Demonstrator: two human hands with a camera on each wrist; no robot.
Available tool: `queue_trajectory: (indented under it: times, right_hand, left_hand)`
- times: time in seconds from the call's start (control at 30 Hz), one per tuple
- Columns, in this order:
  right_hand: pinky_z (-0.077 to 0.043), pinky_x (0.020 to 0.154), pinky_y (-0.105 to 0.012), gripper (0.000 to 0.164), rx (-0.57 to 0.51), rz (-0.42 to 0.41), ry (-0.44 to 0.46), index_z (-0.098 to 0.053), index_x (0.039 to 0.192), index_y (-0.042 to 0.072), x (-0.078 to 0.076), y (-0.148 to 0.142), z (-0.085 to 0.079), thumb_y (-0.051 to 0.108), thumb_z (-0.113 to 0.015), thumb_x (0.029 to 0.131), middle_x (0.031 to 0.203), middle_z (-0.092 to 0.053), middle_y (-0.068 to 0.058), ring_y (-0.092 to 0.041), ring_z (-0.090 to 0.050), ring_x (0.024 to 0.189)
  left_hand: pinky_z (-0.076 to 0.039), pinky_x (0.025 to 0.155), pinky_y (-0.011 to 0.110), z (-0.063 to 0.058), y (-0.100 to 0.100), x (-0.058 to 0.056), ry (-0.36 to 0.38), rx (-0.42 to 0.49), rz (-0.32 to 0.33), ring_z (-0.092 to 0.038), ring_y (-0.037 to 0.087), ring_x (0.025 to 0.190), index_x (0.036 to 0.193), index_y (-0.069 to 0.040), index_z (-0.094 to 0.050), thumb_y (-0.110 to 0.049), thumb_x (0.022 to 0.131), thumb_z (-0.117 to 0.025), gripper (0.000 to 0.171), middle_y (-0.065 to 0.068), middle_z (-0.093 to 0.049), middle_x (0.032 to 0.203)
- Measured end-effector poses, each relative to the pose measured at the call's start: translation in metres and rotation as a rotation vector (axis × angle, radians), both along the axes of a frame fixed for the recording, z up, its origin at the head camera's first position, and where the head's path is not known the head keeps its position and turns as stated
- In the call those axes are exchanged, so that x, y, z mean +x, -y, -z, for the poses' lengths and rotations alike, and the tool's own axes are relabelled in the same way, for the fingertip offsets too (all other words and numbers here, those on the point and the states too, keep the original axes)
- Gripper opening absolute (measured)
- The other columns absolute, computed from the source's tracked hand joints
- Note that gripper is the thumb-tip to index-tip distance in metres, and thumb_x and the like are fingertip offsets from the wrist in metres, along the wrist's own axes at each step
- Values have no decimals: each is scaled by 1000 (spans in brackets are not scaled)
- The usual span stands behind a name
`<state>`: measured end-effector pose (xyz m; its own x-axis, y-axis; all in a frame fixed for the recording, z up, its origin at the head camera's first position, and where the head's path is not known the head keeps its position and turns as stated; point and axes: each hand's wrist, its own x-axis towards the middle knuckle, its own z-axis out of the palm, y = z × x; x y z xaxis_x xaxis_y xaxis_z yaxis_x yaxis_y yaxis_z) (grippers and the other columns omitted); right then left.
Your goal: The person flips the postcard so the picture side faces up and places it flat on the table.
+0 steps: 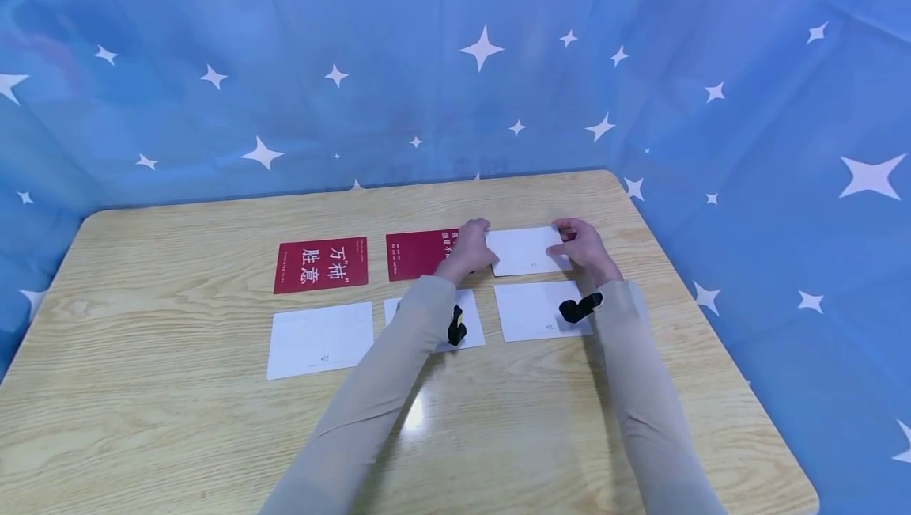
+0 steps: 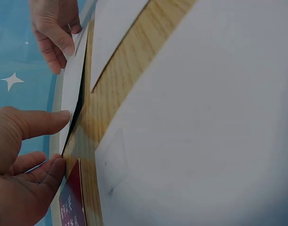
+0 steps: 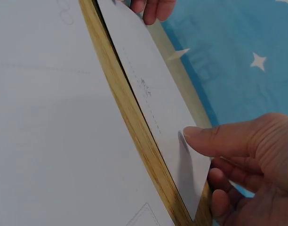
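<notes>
Both hands hold one white postcard (image 1: 527,250) by its two short ends, at the right of the back row. My left hand (image 1: 471,246) pinches its left end, thumb on the upper face and fingers at the edge. At the other end, my right hand (image 1: 582,246) pinches it with the thumb (image 3: 200,139) on the printed white face. A dark gap under the near edge in the left wrist view shows the card slightly raised from the wood. Just left of it lies a red card (image 1: 420,254) with white lettering, partly covered by my left hand.
Another red card (image 1: 322,265) lies at the back left. The front row has three white cards: left (image 1: 320,337), middle (image 1: 473,317), partly under my left forearm, and right (image 1: 530,309). A starry blue cloth (image 1: 427,64) hangs behind the wooden table (image 1: 171,325).
</notes>
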<state>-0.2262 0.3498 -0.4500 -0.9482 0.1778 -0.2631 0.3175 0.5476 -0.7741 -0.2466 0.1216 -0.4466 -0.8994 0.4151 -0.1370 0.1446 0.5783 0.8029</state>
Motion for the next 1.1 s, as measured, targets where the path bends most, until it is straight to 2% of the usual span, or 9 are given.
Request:
queue_trajectory:
  times: [0.2,0.4,0.53,0.63,0.8,0.93,1.1]
  right_hand:
    - [-36,96,-43,62,54,-57,5,-42,139,3,-4,-1,0,-1,-67,83,129,-38,-19,-33,-38,112]
    - [-36,87,-39,60,117,-127,20,-42,136,-3,-7,-3,-4,2,-68,83,112,-43,-18,-30,-38,100]
    - [-36,87,-39,59,130,-148,46,-42,133,-4,-8,-3,-8,3,-69,81,108,-43,-16,-29,-39,98]
    - [-35,89,-39,59,120,-163,73,-40,132,-5,-9,-3,-11,2,-69,81,110,-42,-17,-29,-38,99]
    - [-33,87,-38,57,125,-188,93,-38,129,-7,-11,-3,-13,-1,-68,81,108,-39,-15,-28,-36,98]
    - [-31,86,-39,56,134,-191,105,-38,125,-6,-11,-3,-17,2,-70,80,104,-38,-14,-29,-36,98]
    - [-33,86,-39,58,144,-178,122,-39,122,-4,-10,-1,-21,9,-74,78,103,-40,-13,-29,-38,97]
  left_hand:
    - [-43,96,30,1,-1,-1,-69,-76,42,-48,23,115,136,3,-41,-2,76,-73,68,15,-47,131]
    - [-45,94,29,-1,-2,-2,-63,-103,40,-49,23,112,136,3,-42,-4,76,-74,68,16,-45,131]
    - [-47,90,29,-2,-2,-4,-65,-119,41,-49,23,108,134,4,-43,-5,76,-75,67,18,-44,129]
    - [-48,86,29,-2,-2,-5,-63,-141,42,-49,22,103,129,4,-47,-7,75,-76,62,17,-46,123]
    - [-48,75,27,-4,-3,-6,-54,-180,50,-47,21,92,112,4,-55,-8,76,-76,44,15,-48,110]
    - [-45,69,26,-8,-5,-6,-46,-211,44,-46,21,90,98,4,-59,-9,76,-76,30,14,-48,107]
    - [-45,70,27,-12,-6,-5,-24,-219,21,-46,22,91,95,3,-60,-10,74,-78,30,15,-48,109]
